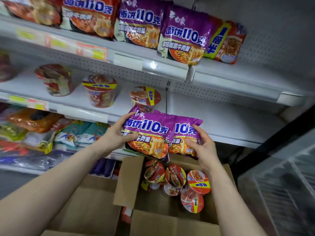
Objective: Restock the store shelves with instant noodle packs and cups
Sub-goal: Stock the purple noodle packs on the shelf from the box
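I hold two purple noodle packs [150, 132] side by side, overlapping, just in front of the middle shelf [221, 120] and above the cardboard box [129, 181]. My left hand [117, 133] grips the left edge, thumb on the front; my right hand [202, 147] grips the right edge. Right of the shelf cups [100, 90] the shelf board lies bare. The top shelf [163, 67] carries a row of stocked packs [184, 36] out to its lip. In the box, red noodle cups [198, 182] lie tumbled together.
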